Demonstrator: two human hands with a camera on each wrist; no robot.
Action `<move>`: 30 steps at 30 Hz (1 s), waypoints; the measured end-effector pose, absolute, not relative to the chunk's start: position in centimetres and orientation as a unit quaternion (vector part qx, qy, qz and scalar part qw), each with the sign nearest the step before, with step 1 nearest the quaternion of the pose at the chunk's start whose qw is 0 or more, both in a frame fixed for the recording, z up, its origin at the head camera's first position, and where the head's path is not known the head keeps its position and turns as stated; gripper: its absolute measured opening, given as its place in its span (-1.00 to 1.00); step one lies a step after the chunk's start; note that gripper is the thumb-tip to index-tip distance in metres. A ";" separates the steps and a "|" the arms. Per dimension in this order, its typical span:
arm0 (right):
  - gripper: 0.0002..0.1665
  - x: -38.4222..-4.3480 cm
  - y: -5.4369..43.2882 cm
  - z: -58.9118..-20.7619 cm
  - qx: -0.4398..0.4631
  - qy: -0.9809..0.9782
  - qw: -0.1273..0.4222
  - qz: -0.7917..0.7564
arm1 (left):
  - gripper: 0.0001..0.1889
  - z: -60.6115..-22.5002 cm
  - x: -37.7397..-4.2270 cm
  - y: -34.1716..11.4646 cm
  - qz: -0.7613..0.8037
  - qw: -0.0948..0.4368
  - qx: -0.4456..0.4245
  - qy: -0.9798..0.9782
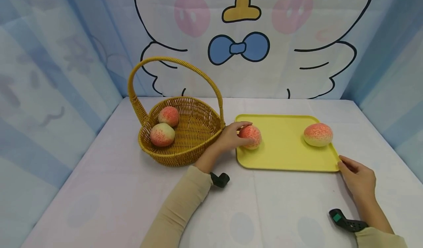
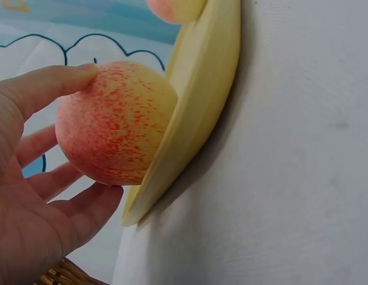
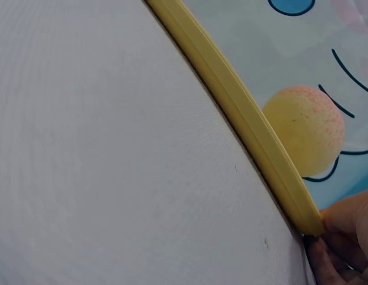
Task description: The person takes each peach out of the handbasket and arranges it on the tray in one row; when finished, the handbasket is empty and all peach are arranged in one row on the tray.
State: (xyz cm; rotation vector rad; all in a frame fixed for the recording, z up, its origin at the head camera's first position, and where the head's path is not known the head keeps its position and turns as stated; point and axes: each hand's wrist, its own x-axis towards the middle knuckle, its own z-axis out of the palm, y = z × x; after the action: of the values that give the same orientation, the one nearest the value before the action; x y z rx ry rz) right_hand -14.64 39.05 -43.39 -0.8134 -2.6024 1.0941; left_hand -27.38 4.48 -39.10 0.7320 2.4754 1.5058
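My left hand (image 1: 230, 137) holds a red-speckled peach (image 1: 251, 137) at the left end of a yellow tray (image 1: 281, 163). In the left wrist view the thumb lies on one side of the peach (image 2: 121, 124) and the fingers curl round the other, with the tray's rim (image 2: 189, 136) right behind it. My right hand (image 1: 358, 176) pinches the tray's near right corner. The right wrist view shows the thumb above that corner (image 3: 311, 222) and fingers beneath it. Another peach (image 1: 318, 135) rests on the tray's right end.
Left of the tray stands a woven basket (image 1: 178, 160) with a tall arched handle (image 1: 185, 62); two peaches (image 1: 162, 134) lie in its left side. My left forearm passes close in front of the basket. A printed cloth backdrop (image 1: 264, 79) rises behind the white-covered table (image 1: 109, 189).
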 end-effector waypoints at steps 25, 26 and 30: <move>-0.45 -14.4 38.5 -42.6 -0.273 -0.882 0.109 0.368 | -0.42 -37.9 -27.0 6.8 0.453 0.073 0.254 0.851; -0.45 -14.3 38.5 -42.6 -0.273 -0.882 0.110 0.368 | -0.42 -37.9 -27.0 7.0 0.453 0.076 0.252 0.852; -0.44 -14.3 38.6 -42.6 -0.272 -0.881 0.108 0.372 | -0.44 -37.7 -26.9 7.4 0.452 0.081 0.243 0.855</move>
State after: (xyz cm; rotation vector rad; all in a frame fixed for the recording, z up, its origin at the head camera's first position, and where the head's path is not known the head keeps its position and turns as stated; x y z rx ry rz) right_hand -14.27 38.57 -42.58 -0.8013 -2.5920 1.0954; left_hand -26.93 7.44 -37.70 0.7263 2.5550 1.3515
